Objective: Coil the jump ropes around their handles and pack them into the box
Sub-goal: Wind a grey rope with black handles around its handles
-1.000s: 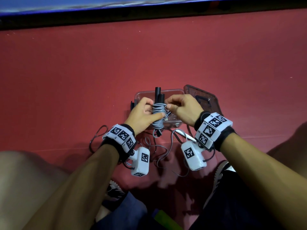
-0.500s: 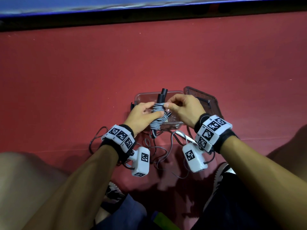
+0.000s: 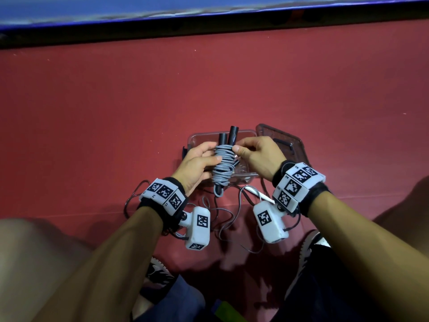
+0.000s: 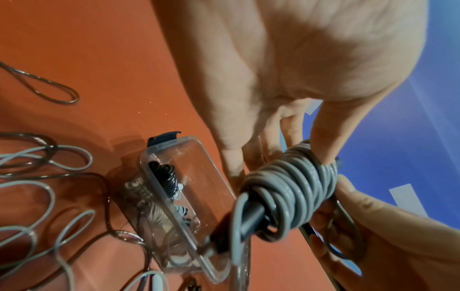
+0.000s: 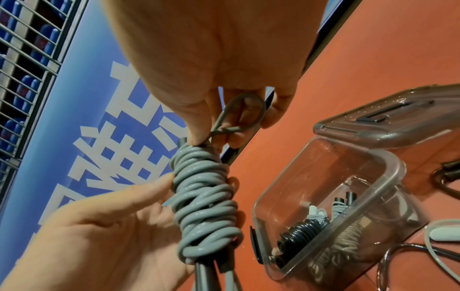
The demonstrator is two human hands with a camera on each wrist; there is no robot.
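A grey jump rope (image 3: pixel 223 167) (image 4: pixel 288 193) (image 5: pixel 204 193) is coiled round its two black handles (image 3: pixel 228 137), held upright over the clear plastic box (image 3: pixel 243 176). My left hand (image 3: pixel 197 163) grips the coil from the left, thumb across it. At the top of the coil my right hand (image 3: pixel 254 154) pinches the rope's end loop (image 5: pixel 245 113). The box (image 5: pixel 331 196) (image 4: pixel 184 204) holds coiled ropes, one black (image 5: pixel 298 232). Loose ropes (image 3: pixel 222 214) (image 4: pixel 37 187) lie on the red floor in front of the box.
The box's lid (image 3: pixel 283 145) (image 5: pixel 398 116) lies open at the right of the box. A white handle (image 3: pixel 256 194) lies among the loose ropes. My knees and shoes (image 3: pixel 308 247) frame the near side. A blue board (image 3: pixel 162 8) runs along the far edge.
The coiled bundle has tipped back from leaning right to nearly upright. My right hand has shifted to the top of the coil, pinching the end loop.
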